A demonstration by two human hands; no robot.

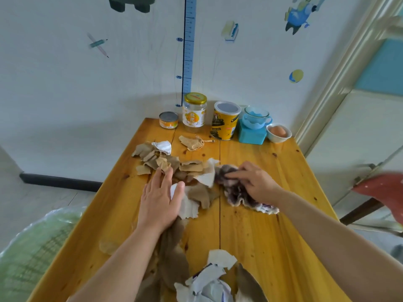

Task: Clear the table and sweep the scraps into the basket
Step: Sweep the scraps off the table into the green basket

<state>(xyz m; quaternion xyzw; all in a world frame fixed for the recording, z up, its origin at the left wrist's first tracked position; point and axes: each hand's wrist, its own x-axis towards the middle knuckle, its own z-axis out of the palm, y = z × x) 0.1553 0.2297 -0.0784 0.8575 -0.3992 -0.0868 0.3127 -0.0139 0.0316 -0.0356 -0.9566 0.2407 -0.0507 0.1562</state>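
Observation:
Torn brown and white paper scraps (165,162) lie across the middle of the wooden table (272,247). My left hand (159,199) lies flat, fingers straight, on the scraps in the middle. My right hand (255,182) presses a purple and white cloth (237,192) onto the table just right of the scraps, with its fingers bent over the cloth. More crumpled white paper (209,282) sits at the near edge. A green basket (28,253) lined with clear plastic stands at the lower left beside the table.
Along the table's far edge stand a small tin (168,120), a glass jar with a yellow lid (194,112), a yellow canister (225,120), a blue cup on a blue box (254,127) and a bowl with an egg (278,132). A red chair (381,190) stands to the right.

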